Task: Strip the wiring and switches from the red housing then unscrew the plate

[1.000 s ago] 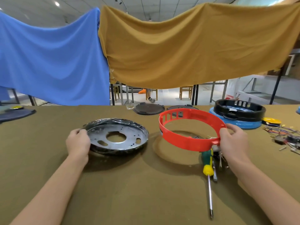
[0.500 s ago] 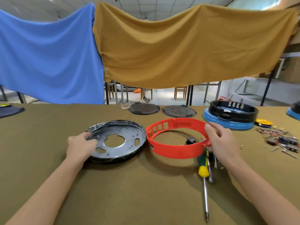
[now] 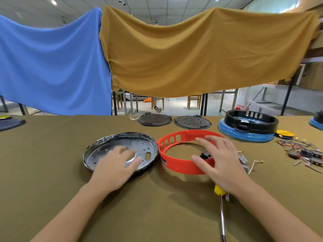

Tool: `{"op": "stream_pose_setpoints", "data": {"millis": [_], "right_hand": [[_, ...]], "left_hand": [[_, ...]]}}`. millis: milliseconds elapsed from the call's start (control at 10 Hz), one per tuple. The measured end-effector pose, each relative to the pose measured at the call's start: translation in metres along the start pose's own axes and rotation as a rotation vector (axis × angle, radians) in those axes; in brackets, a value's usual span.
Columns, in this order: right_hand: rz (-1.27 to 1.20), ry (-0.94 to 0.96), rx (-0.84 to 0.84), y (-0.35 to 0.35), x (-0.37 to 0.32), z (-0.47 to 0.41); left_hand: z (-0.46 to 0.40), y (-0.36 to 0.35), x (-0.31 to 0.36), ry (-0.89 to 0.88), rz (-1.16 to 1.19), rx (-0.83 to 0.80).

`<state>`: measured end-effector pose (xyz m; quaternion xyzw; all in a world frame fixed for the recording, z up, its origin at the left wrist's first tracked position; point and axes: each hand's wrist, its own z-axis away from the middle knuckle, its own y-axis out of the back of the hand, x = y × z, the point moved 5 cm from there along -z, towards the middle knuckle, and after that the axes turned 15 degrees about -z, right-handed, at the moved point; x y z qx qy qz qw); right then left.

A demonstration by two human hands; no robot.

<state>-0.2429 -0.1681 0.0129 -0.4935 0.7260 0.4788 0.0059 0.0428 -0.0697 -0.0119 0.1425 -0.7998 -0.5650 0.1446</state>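
Note:
The red ring housing [image 3: 180,165] lies flat on the table, right of centre. My right hand [image 3: 222,161] hovers over its right side with fingers spread, holding nothing. A small black switch part [image 3: 204,155] shows inside the ring under my fingers. Left of the housing sits the round metal plate [image 3: 146,147]. My left hand [image 3: 117,166] lies blurred over the plate's near side, fingers extended. A yellow-handled screwdriver [image 3: 221,213] rests on the table under my right wrist.
Loose wires and switches [image 3: 304,152] lie at the right. A black and blue housing [image 3: 250,128] stands behind them, with two dark discs [image 3: 174,120] at the far edge. Small screws and metal bits [image 3: 251,165] lie right of the red ring. Blue and ochre cloths hang behind.
My right hand has set the red housing down flat beside the plate and let go of its rim. My left hand slid from the plate's left rim onto its near surface.

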Motion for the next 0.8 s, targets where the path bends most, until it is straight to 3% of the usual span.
{"op": "stream_pose_setpoints", "data": {"millis": [100, 400, 700, 800], "right_hand": [[0.189, 0.022, -0.132, -0.009, -0.002, -0.002], [0.166, -0.015, -0.169, -0.008, -0.002, -0.003], [-0.156, -0.03, 0.092, 0.009, 0.002, -0.004], [-0.475, -0.203, 0.286, 0.035, 0.009, -0.007]], "left_hand": [[0.005, -0.008, 0.011, -0.118, -0.114, -0.13], [0.006, -0.009, 0.01, -0.19, -0.207, -0.097], [0.01, -0.001, 0.013, -0.232, -0.178, 0.08], [0.016, -0.005, 0.014, -0.226, -0.178, 0.084]]}}
